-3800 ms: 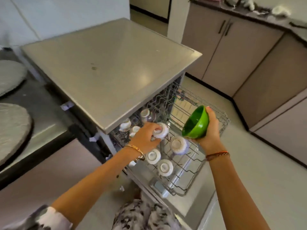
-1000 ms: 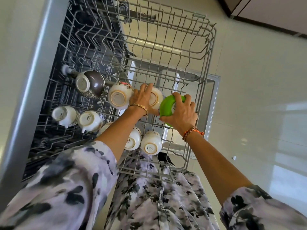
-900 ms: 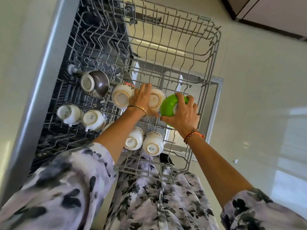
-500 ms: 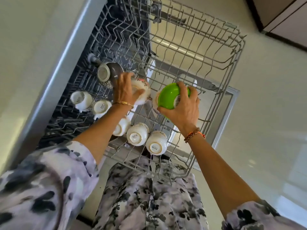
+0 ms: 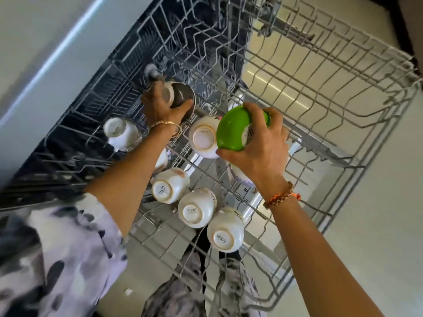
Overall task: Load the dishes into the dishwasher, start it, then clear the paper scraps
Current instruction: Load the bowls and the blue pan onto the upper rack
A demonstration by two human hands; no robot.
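Nearest the person, below both wrists, three white ceramic cups sit upside down among the tines of the pulled-out grey wire dishwasher rack (image 5: pixel 357 161), packed close; the nearest cup (image 5: pixel 225 229) and the middle cup (image 5: pixel 196 210) look to be touching. Any jolt to the rack could knock these together, and a sleeve dragged across them could tip one.

Further out, the right hand (image 5: pixel 261 147) is clamped on a glossy green plastic bowl (image 5: pixel 238 128), fingers curled over its back and thumb under its rim, holding it tilted above the rack and just beside a white ceramic bowl with a ringed foot (image 5: pixel 203 139). The two bowls overlap from this angle; whether they touch cannot be told. Lowered where it hangs, the green bowl would likely land on the white one rather than between tines, then nest over it or slide off. A light plastic bowl that is not wedged could also flip under the spray.

Beyond that, the left hand (image 5: pixel 160 106) grips a dark rounded bowl with a pale foot (image 5: pixel 180 97), deeper in the rack toward the machine's dark interior. Both hands are busy and well apart, so neither can steady the rack. To the left of that wrist stands another inverted white cup (image 5: pixel 121 133), which the forearm could nudge on the way back.
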